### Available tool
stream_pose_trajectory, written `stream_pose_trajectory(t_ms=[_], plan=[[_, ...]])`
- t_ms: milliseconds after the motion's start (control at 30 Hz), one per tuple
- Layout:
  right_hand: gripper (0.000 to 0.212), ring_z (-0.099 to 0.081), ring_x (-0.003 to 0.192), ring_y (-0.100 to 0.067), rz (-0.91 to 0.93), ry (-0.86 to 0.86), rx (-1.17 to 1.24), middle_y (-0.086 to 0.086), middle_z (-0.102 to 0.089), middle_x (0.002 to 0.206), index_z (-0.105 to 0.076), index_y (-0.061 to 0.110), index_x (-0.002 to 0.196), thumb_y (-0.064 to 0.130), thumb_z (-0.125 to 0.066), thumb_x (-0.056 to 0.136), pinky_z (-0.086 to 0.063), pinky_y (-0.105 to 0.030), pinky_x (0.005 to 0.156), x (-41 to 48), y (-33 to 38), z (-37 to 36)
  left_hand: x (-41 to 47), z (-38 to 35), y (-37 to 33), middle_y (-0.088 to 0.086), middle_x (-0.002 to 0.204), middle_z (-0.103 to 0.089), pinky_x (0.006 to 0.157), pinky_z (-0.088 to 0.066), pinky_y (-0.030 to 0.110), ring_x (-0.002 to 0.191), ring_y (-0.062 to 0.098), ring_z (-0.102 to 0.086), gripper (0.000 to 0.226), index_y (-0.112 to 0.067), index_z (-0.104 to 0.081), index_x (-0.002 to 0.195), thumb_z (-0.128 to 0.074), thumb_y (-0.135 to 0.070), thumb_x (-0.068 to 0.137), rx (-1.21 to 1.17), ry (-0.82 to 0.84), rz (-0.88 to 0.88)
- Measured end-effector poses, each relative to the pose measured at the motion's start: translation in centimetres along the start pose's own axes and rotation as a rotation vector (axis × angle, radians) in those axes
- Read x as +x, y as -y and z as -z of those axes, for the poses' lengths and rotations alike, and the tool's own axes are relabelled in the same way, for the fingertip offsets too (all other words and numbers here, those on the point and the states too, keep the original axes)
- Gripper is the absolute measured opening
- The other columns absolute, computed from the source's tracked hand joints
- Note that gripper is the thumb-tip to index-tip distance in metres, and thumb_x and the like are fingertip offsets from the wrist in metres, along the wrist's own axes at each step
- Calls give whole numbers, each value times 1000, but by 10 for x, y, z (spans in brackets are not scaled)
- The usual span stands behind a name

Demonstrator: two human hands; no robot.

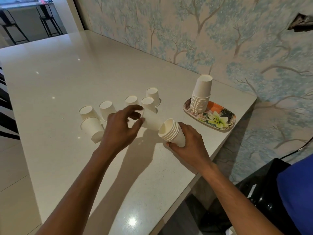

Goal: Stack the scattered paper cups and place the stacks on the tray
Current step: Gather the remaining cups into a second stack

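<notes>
one tall stack of white paper cups already stands upside down on the oval flower-printed tray, at two o'clock from the hands. the right hand is wrapped around a short nested stack of white cups, tilted with its mouth toward nine o'clock. the left hand pinches a single white cup lying sideways, its base aimed at that mouth. about six loose white cups stay scattered upside down at ten to twelve o'clock on the pale speckled counter, so i judge the job roughly half done. nothing blocks the way to the tray.
</notes>
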State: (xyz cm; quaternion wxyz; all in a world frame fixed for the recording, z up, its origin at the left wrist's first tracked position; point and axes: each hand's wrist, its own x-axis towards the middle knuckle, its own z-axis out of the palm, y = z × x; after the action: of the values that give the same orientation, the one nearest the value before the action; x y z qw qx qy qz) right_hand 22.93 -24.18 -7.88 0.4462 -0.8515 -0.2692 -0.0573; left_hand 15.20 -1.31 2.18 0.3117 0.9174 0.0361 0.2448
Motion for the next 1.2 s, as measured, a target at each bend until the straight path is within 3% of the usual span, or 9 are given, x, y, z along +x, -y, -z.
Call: stream_pose_trajectory(t_ms=[267, 400, 533, 667, 800, 900, 1000, 1067, 1200], plan=[[67, -59, 108, -10, 8, -6, 18, 15, -58, 120, -47, 35, 135, 39, -85, 80, -55, -25, 87, -2, 0, -3, -4, -22, -9, -11, 110, -74, 85, -52, 9, 92, -9, -68, 30, -20, -73, 122, -72, -21, 92, -212, 65, 30], [67, -60, 108, -9, 9, -20, 36, 16, -57, 120, -46, 37, 136, 41, -84, 81, -57, -26, 87, -3, 6, -4, -10, -35, -13, -8, 113, -75, 89, -54, 15, 101, 0, -69, 28, -23, -74, 121, -71, -21, 93, -312, 88, 99], [67, -59, 109, -8, 19, -31, 20, 14, -58, 123, -46, 34, 138, 44, -82, 82, -57, -27, 89, -1, 10, -6, -21, -54, -21, -6, 116, -74, 84, -51, 8, 103, -3, -67, 28, -20, -73, 122, -67, -16, 96, -365, 87, 112], [62, -62, 108, -8, 6, -32, 48, 13, -62, 120, -50, 34, 134, 46, -82, 83, -60, -31, 89, -3, 10, -7, -30, -65, -19, -6, 118, -74, 92, -56, 23, 107, 3, -68, 28, -19, -74, 123, -66, -15, 96, -353, 121, 95], [62, -62, 103, -8, -8, -55, 57, 13, -60, 116, -51, 34, 131, 51, -82, 80, -59, -28, 83, -5, 8, -6, -24, -52, -8, -10, 113, -75, 92, -49, 18, 106, 2, -66, 22, -24, -77, 112, -68, -33, 95, -229, -77, 98], [63, -62, 104, -9, -27, -66, 58, 13, -60, 116, -52, 33, 131, 53, -82, 79, -59, -25, 82, -4, 4, -2, -9, -32, 33, 4, 117, -71, 99, -35, 28, 115, 24, -59, 30, -16, -74, 112, -71, -35, 89, 89, -305, 204], [65, -63, 106, -9, -37, -62, 71, 12, -61, 118, -52, 32, 132, 54, -81, 79, -60, -25, 84, -4, 1, -2, 4, -8, 81, 21, 137, -54, 105, -30, 44, 127, 43, -45, 60, -11, -60, 132, -65, -49, 85, 380, -249, 503], [64, -63, 105, -8, -43, -61, 84, 12, -61, 116, -53, 32, 131, 54, -82, 78, -60, -25, 83, -4, 2, -1, 5, 5, 94, 24, 143, -48, 103, -35, 52, 128, 49, -39, 71, -9, -52, 140, -68, -52, 85, 408, -184, 653], [62, -62, 104, -6, -38, -57, 90, 13, -61, 114, -54, 32, 129, 53, -82, 78, -59, -25, 82, -2, 4, -3, 1, 13, 106, 25, 122, -62, 92, -43, 51, 115, 48, -51, 69, -8, -53, 134, -67, -53, 84, 378, -82, 703]])
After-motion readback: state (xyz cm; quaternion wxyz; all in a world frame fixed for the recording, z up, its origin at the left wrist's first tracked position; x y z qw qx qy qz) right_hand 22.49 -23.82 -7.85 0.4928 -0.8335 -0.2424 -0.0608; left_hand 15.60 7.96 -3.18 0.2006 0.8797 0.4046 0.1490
